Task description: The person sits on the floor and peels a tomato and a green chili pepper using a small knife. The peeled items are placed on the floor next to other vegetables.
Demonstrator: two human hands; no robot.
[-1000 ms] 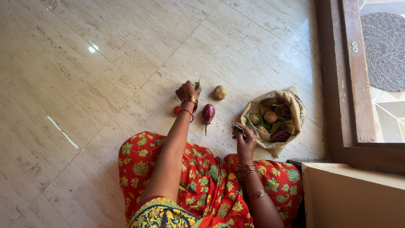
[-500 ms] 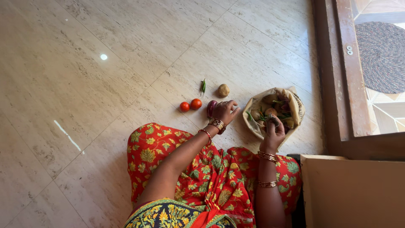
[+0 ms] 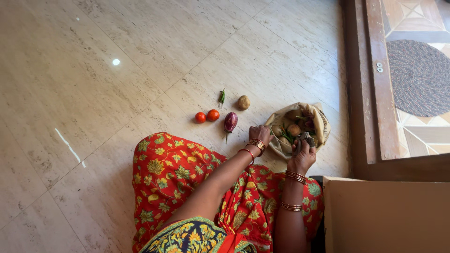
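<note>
Left hand [image 3: 259, 132]: fingers curled on the cloth bag [image 3: 320, 122] rim | Right hand [image 3: 302, 152]: fingers closed around a small dark thing [image 3: 305, 137] | Eggplant [image 3: 230, 121] lies just left of the left fingers, on the floor [image 3: 117, 93]

You wear a red garment [image 3: 187, 173] printed with yellow and green flowers and leaves, with a dark floral border near your waist. Gold and red bangles [image 3: 253, 146] circle your left wrist; your right forearm carries gold bangles [image 3: 294, 177], perhaps two sets.
</note>
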